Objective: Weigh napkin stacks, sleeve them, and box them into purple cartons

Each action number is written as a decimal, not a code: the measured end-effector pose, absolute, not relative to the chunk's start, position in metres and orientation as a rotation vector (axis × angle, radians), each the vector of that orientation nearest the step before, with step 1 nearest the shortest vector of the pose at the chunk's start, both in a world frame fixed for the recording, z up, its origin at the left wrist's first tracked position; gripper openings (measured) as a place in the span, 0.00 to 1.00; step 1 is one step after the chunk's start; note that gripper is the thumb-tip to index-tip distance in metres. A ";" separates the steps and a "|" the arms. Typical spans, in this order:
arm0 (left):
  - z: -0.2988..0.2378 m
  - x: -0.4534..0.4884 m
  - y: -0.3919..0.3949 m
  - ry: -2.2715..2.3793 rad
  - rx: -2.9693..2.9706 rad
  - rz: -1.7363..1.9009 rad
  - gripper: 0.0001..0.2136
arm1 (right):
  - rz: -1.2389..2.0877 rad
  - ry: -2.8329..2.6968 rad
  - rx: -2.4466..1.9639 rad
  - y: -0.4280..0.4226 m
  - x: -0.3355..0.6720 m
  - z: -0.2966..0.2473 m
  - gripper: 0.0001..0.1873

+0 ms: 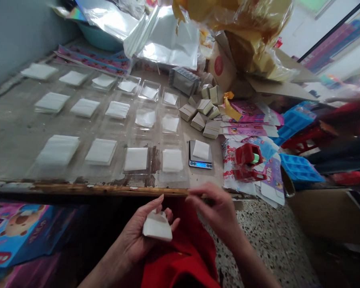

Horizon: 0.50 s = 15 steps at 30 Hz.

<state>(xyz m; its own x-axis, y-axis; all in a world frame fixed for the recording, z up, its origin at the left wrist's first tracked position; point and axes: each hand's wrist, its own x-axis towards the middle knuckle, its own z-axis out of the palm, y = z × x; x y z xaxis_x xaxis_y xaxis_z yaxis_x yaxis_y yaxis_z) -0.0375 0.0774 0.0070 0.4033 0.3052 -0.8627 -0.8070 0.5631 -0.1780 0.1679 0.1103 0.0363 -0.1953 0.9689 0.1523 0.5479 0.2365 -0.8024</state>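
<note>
In my left hand [138, 228] lies a stack of white paper sheets [157, 226], held low in front of the table edge. My right hand [217, 208] is raised to the right of it, apart from the stack, with fingers bent and blurred; I see nothing clear in them. Beyond my hands, a small digital scale [200, 164] with a lit blue display carries a white paper stack [201, 149]. Left of the scale, clear plastic trays [174, 179] stand in rows, each with a white stack [172, 160] in or on it.
Small banded bundles [199, 121] are heaped behind the scale. A red tape dispenser [248, 154] sits to the right among printed cardboard pieces [271, 176]. Blue moulded trays [301, 168] lie farther right. Silver foil bags [168, 40] and an opened carton [223, 60] fill the back.
</note>
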 end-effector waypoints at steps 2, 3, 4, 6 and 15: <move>0.006 -0.037 0.077 0.918 -0.664 0.757 0.10 | 0.452 -1.911 -1.503 0.140 0.186 0.032 0.06; 0.007 -0.036 0.076 0.927 -0.661 0.759 0.09 | 0.297 -1.962 -1.532 0.157 0.194 0.029 0.07; 0.007 -0.035 0.075 0.925 -0.654 0.762 0.09 | 0.187 -2.023 -1.551 0.174 0.201 0.025 0.08; 0.008 -0.035 0.074 0.908 -0.643 0.764 0.08 | 0.043 -2.165 -1.594 0.205 0.211 0.021 0.09; 0.003 -0.059 0.082 0.825 -0.690 0.832 0.05 | -0.070 -2.717 -1.695 0.262 0.210 0.014 0.08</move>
<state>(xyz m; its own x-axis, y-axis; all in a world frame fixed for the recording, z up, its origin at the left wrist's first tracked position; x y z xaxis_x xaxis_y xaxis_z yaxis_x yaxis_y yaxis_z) -0.0585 0.0817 0.0029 0.4131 0.3553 -0.8385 -0.8418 0.5003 -0.2027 0.2100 0.2618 0.0140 -0.4388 0.8981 -0.0292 0.8954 0.4397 0.0697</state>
